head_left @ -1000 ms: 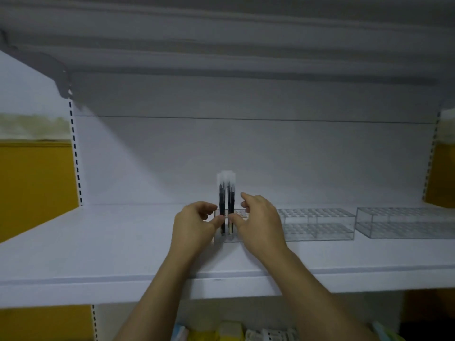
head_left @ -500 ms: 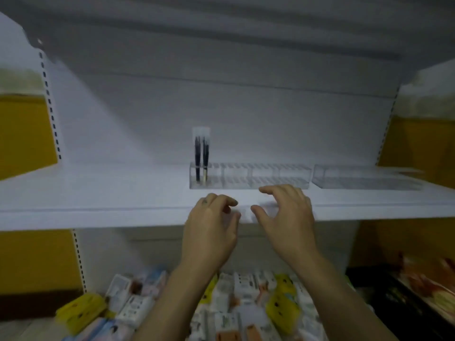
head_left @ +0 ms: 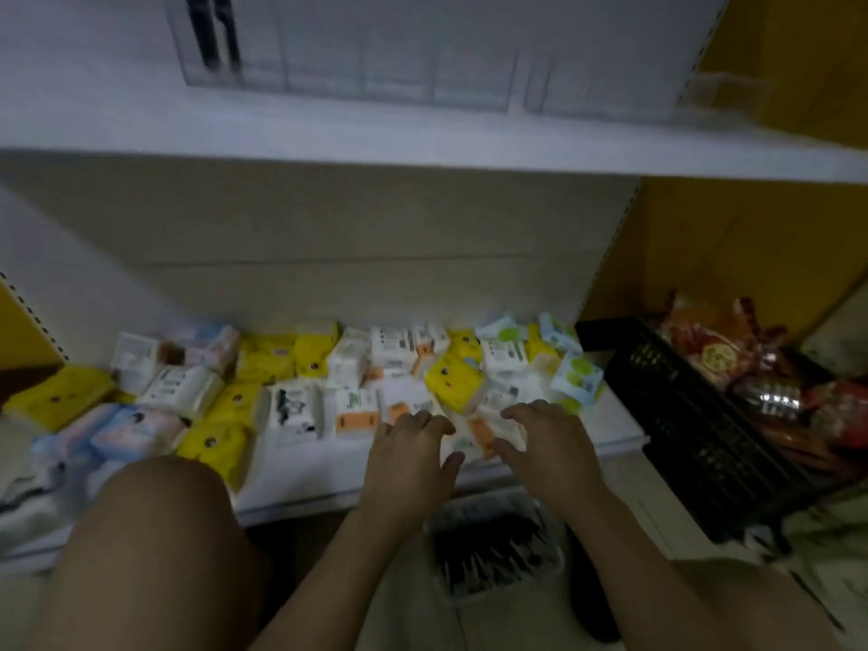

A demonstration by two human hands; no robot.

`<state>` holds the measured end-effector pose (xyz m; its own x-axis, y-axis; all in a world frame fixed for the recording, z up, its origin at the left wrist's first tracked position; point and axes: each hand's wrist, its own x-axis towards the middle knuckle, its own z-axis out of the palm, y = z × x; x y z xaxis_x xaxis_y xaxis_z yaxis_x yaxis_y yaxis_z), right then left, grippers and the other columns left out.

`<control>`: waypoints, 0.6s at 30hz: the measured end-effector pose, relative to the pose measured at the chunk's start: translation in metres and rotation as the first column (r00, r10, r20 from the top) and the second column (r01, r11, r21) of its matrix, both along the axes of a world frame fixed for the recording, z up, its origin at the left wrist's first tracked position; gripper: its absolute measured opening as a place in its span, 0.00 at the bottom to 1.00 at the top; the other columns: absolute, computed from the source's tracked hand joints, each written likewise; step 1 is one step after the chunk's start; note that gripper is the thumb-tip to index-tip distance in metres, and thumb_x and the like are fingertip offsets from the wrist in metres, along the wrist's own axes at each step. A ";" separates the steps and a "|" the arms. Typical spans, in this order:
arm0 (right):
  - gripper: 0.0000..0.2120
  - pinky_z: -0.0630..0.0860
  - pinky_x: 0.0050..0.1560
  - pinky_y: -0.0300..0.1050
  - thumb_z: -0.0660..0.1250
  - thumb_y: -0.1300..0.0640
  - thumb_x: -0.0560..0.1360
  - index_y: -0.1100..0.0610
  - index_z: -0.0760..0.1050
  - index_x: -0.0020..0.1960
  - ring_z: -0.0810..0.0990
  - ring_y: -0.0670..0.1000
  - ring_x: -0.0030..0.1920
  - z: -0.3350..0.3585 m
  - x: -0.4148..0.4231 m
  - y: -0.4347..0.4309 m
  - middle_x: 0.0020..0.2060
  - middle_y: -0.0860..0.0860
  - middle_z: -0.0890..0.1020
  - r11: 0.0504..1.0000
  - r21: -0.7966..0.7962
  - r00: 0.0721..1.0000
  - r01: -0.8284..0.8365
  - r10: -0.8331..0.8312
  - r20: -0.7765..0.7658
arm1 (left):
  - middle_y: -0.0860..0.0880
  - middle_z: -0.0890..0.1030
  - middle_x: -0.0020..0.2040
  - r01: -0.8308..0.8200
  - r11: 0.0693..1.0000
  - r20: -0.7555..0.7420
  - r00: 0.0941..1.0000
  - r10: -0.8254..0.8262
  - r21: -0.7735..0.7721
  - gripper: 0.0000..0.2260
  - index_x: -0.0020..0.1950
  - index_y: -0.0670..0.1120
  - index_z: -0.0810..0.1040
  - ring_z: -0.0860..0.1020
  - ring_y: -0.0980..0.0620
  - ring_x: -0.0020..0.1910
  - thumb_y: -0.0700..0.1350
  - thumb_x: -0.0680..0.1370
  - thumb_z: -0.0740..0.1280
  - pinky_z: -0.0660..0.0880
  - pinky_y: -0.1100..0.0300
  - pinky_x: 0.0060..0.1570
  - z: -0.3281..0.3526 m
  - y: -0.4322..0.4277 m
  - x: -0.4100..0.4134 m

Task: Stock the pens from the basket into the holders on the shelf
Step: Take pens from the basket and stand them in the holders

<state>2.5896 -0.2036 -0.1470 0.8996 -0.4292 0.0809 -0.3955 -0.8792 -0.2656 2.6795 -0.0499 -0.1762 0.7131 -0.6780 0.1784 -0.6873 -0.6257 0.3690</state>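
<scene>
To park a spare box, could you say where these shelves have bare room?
White upper shelf: bare left of and before the clear plastic pen holders. Lower shelf: crowded with yellow and white packs, front strip bare.

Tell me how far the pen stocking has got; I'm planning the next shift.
Done: two pens stand at the left end of the clear holder on the shelf. In hand: nothing; left hand and right hand hover empty near the basket. Left: the basket holds many dark pens, and the holder's other slots look bare.
</scene>
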 end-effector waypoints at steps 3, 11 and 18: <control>0.19 0.74 0.53 0.47 0.66 0.45 0.76 0.53 0.75 0.62 0.77 0.55 0.56 -0.060 -0.019 -0.016 0.56 0.53 0.79 0.992 0.118 0.980 0.035 -0.011 -0.201 | 0.52 0.77 0.60 0.021 0.992 -0.107 0.994 -0.008 0.126 0.16 0.64 0.53 0.74 0.73 0.49 0.60 0.56 0.78 0.63 0.69 0.53 0.56 -0.038 -0.009 -0.013; 0.10 0.71 0.42 0.46 0.60 0.53 0.80 0.57 0.74 0.43 0.74 0.52 0.38 -0.172 -0.037 -0.012 0.38 0.53 0.77 0.903 0.389 0.873 0.179 0.037 -0.486 | 0.48 0.79 0.54 0.034 0.932 -0.399 0.909 0.121 0.360 0.12 0.58 0.48 0.75 0.77 0.48 0.52 0.51 0.77 0.64 0.76 0.52 0.54 -0.134 -0.029 -0.039; 0.15 0.75 0.53 0.51 0.61 0.56 0.81 0.68 0.77 0.58 0.78 0.60 0.50 -0.216 -0.046 -0.045 0.52 0.65 0.80 0.753 0.582 0.848 0.308 0.060 -0.526 | 0.46 0.79 0.54 0.034 0.922 -0.610 0.759 0.227 0.385 0.12 0.60 0.47 0.75 0.78 0.47 0.49 0.49 0.78 0.63 0.78 0.56 0.47 -0.219 -0.058 -0.057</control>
<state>2.5441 -0.2489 -0.3633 0.6659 -0.3217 -0.6731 -0.7205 -0.5114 -0.4684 2.6220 -0.1081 -0.3954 0.6342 -0.5193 -0.5728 -0.3032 -0.8485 0.4337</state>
